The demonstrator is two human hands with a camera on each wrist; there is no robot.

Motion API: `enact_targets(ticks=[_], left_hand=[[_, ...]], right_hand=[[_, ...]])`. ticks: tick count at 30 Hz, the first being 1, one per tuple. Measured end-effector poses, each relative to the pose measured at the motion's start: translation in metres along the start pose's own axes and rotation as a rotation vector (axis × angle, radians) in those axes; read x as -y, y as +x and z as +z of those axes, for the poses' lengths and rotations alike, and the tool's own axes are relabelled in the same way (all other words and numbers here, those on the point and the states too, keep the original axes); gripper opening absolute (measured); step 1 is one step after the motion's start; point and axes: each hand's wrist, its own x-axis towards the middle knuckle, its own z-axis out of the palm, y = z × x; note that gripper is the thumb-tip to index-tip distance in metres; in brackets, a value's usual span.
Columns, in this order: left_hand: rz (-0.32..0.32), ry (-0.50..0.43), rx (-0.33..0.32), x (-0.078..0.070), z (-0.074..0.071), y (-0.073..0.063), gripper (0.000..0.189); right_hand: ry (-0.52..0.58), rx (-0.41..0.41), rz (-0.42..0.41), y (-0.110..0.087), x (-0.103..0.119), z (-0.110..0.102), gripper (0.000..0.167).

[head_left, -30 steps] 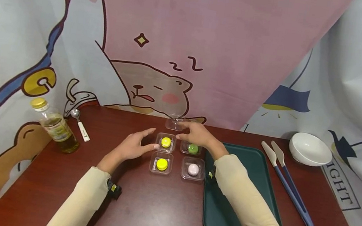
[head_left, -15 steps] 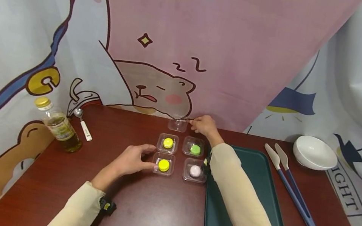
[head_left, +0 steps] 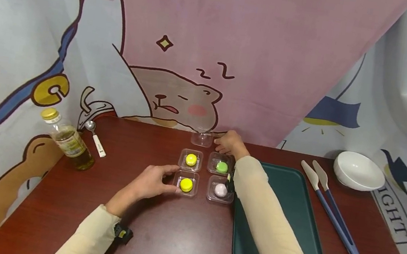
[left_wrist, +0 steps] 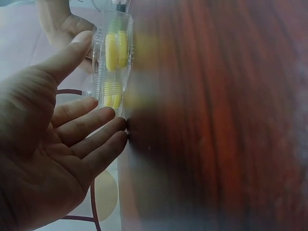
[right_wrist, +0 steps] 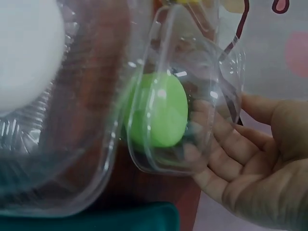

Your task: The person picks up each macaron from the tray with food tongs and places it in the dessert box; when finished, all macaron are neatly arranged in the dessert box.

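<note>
Four-sided clear plastic boxes stand in two rows, each with a macaron. My left hand [head_left: 151, 181] is beside the near left box [head_left: 175, 185], which holds a yellow macaron [head_left: 186, 185]; its thumb tip is at the box's edge, and its fingers are spread in the left wrist view. Behind that lies a second yellow macaron [head_left: 191, 159]. My right hand [head_left: 230, 142] is just behind the box with the green macaron [right_wrist: 161, 110], fingers loosely bent and partly seen through clear plastic. Contact there is unclear. A pale pink macaron [head_left: 220, 190] sits in the near right box.
An extra clear plastic piece [head_left: 202, 139] is at the table's back edge. A dark green tray [head_left: 287, 224], blue-handled tongs [head_left: 337, 222] and a white bowl [head_left: 358, 173] stand right. An oil bottle [head_left: 70, 143] and a small scoop [head_left: 97, 143] stand left.
My right hand has moved back from over the green macaron's box to behind it. My left hand has come nearer, from beside the far left box to the near left one.
</note>
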Motion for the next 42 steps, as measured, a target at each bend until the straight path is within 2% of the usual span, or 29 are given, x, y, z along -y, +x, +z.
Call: enact_targets(ticks=[3,6,16,26,34,42], left_hand=[[0.005,0.026,-0.001,-0.002,-0.001,0.001,0.073],[0.002,0.045,0.011,-0.003,-0.001,0.001,0.073],[0.003,0.083,0.035,-0.004,0.000,0.002,0.077],[-0.011,0.073,0.045,-0.003,-0.001,0.002,0.076],[-0.004,0.069,0.046,-0.002,-0.002,0.003,0.075],[0.001,0.070,0.053,-0.004,-0.002,0.003,0.076]], right_hand=[[0.024,0.072,0.025,0.001,0.002,-0.004,0.038],[0.033,0.090,0.049,0.002,0.003,-0.006,0.039],[-0.005,0.059,0.052,0.002,0.007,-0.005,0.034],[-0.018,0.041,0.051,0.008,0.009,0.001,0.026],[-0.040,0.057,0.045,0.007,0.012,0.003,0.030],[-0.043,0.071,0.050,0.011,0.011,0.004,0.026]])
